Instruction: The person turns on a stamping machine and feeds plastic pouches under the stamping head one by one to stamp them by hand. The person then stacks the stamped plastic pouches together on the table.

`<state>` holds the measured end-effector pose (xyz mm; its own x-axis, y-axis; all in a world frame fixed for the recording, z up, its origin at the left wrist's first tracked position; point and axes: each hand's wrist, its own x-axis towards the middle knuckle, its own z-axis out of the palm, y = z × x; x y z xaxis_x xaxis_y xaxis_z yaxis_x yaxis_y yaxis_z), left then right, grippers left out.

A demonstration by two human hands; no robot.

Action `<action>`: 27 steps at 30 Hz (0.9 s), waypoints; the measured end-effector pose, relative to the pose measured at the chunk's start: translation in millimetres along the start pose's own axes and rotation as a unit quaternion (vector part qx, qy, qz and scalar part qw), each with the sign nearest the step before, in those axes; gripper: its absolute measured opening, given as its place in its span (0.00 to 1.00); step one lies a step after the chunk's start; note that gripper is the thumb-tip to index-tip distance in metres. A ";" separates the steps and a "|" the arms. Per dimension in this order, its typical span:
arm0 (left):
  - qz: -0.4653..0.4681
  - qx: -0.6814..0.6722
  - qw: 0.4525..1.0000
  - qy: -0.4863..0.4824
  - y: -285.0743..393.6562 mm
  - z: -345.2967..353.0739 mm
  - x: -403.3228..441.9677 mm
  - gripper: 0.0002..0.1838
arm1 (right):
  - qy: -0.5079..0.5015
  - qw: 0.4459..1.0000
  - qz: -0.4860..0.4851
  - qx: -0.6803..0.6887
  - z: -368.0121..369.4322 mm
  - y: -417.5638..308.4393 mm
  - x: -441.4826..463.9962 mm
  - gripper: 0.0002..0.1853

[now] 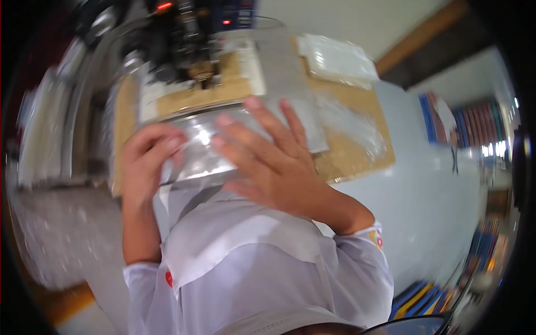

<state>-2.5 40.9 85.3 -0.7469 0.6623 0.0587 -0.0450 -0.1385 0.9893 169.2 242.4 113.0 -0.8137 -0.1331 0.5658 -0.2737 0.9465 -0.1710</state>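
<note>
My left hand point(152, 153) is at the left end of a shiny metal plate point(209, 142), its fingers curled together near the plate's edge; what they pinch, if anything, is too blurred to make out. Over the right part of the same plate is my right hand point(273, 159), fingers spread, blurred by motion, with nothing visible in it. Just beyond the plate stands a dark machine point(190, 47) with a brass-coloured part low at its front, above a tan board point(234, 84).
A white plastic-wrapped pack point(340, 60) lies at the upper right of the brown work surface point(357, 162), with clear plastic film point(354, 125) below it. Stacked pale sheets point(47, 128) stand at the left, above crumpled clear plastic point(67, 234). Colourful folders point(474, 125) are at the far right.
</note>
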 end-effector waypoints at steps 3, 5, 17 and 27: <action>-0.028 -0.025 0.999 0.009 -19.1 12.3 29.3 0.10 | -0.049 0.996 -0.022 -0.078 41.2 34.4 1.5 0.44; -0.039 -0.049 0.998 0.025 -29.0 14.4 46.0 0.11 | -0.070 0.997 0.012 -0.023 50.2 48.4 8.7 0.44; 0.259 0.420 0.867 0.066 -23.9 6.1 30.3 0.11 | -0.092 0.986 0.036 -0.135 67.1 85.4 14.6 0.25; 0.320 0.531 0.784 0.033 -42.6 6.4 52.2 0.14 | -0.101 0.978 0.059 -0.172 71.4 94.5 34.2 0.25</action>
<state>-35.3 86.1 47.1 -0.4254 0.6629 0.6162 0.9045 0.2873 0.3153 78.9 306.3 58.6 -0.9232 -0.0400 0.3823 -0.0116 0.9970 0.0761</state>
